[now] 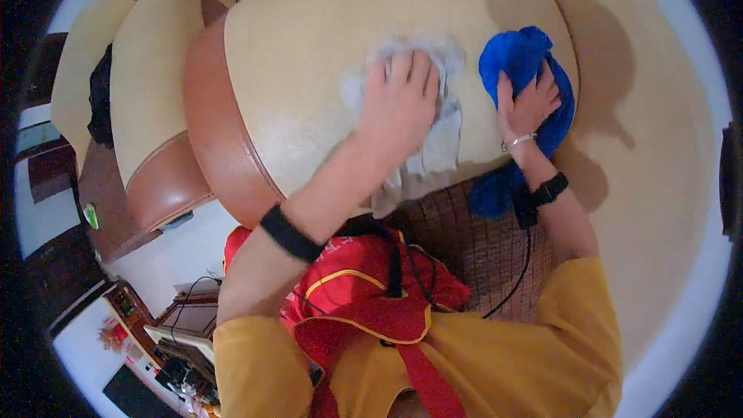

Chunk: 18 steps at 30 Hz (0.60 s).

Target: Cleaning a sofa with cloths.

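Note:
My left hand (403,98) is closed over a crumpled white cloth (444,133) and presses it against the cream leather panel (313,29) of a sofa. Both the fingers and the cloth are blurred, and part of the cloth hangs over the panel's near edge. To the right, my right hand (531,98) lies with spread fingers on a bunched blue cloth (514,49), near the panel's right seam. The lower end of the blue cloth drapes past the panel's edge.
Brown leather trim (217,110) borders the panel on the left. Further left, another cream and brown sofa section (151,75) has a black item (101,98) on it. Brown ribbed fabric (493,249) lies below the panel. A black cable (525,267) hangs from my right wrist.

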{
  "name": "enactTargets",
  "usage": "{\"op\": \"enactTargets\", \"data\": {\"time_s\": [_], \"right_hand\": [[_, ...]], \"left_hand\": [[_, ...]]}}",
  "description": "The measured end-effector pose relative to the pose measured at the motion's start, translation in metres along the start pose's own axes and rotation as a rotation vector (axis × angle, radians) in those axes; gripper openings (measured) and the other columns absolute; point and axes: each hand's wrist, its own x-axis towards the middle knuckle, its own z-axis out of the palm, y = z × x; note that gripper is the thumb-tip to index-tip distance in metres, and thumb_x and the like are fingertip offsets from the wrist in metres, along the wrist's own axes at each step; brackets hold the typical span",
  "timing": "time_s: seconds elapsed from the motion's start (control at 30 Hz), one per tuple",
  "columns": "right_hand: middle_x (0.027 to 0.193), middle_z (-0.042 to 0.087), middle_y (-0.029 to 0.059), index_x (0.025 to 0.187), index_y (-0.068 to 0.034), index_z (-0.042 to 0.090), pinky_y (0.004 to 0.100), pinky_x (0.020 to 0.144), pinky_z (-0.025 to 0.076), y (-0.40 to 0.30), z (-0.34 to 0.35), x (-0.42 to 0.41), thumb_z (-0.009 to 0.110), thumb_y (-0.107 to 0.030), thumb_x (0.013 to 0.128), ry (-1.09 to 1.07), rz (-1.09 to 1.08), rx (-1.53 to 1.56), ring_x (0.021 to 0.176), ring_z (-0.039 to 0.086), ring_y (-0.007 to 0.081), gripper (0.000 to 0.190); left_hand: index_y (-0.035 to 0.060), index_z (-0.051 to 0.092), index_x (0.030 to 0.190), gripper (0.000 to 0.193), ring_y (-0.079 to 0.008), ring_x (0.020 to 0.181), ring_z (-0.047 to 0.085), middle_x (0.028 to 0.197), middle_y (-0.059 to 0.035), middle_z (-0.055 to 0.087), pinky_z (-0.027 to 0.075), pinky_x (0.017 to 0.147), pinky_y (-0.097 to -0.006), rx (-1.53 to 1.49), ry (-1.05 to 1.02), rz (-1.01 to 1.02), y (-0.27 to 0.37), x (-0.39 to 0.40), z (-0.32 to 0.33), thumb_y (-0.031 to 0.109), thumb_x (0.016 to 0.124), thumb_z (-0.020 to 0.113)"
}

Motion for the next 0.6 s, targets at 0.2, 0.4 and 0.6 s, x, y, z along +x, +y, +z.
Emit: {"op": "enactTargets", "data": {"time_s": [0.2,0.4,0.6], "right_hand": [[0.129,0.039,0.0150,0.109,0.001,0.052,0.0544,0.086,0.028,0.003,0.001,-0.003,0.053,-0.051,0.075,0.014,-0.005,0.018,0.104,0.040,0.0389,0.062],[0.127,0.040,0.0148,0.112,0.000,0.050,0.0547,0.086,0.028,-0.003,-0.002,0.001,0.052,-0.051,0.075,0.027,-0.024,0.008,0.104,0.040,0.0404,0.063],[0.127,0.040,0.0148,0.108,0.001,0.053,0.0551,0.085,0.029,0.004,0.000,-0.001,0.052,-0.051,0.074,0.042,-0.012,-0.009,0.105,0.040,0.0403,0.062]], "left_hand": [[0.0060,0.053,0.111,0.038,-0.0253,0.100,0.047,0.117,-0.0093,0.050,0.038,0.080,-0.0414,-0.018,0.014,0.046,0.012,-0.029,0.002,0.018,0.075,0.049],[0.0069,0.053,0.112,0.039,-0.0250,0.099,0.046,0.117,-0.0088,0.050,0.038,0.076,-0.0398,-0.031,0.007,0.033,0.000,0.002,-0.006,0.018,0.075,0.050],[0.0070,0.053,0.109,0.037,-0.0245,0.098,0.047,0.115,-0.0079,0.051,0.038,0.076,-0.0395,-0.086,0.051,0.104,0.013,-0.040,0.000,0.019,0.074,0.051]]}}
